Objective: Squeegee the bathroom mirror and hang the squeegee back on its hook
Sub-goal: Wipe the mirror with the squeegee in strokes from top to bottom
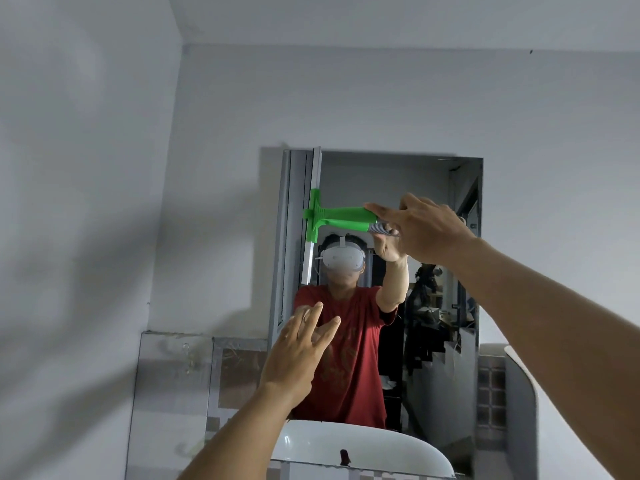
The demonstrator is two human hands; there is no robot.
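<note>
Head view: right hand (pixel 420 228) grips the green squeegee (pixel 332 216) by its handle, blade upright against the mirror (pixel 433 188) near its upper left edge; left hand (pixel 298 351), fingers spread and empty, hovers before the mirror's lower left.

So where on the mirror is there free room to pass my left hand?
The right half of the mirror is free, below the right hand and forearm. The upper left is crowded: the squeegee blade stands upright on the glass there. The left hand hovers open lower left.
</note>
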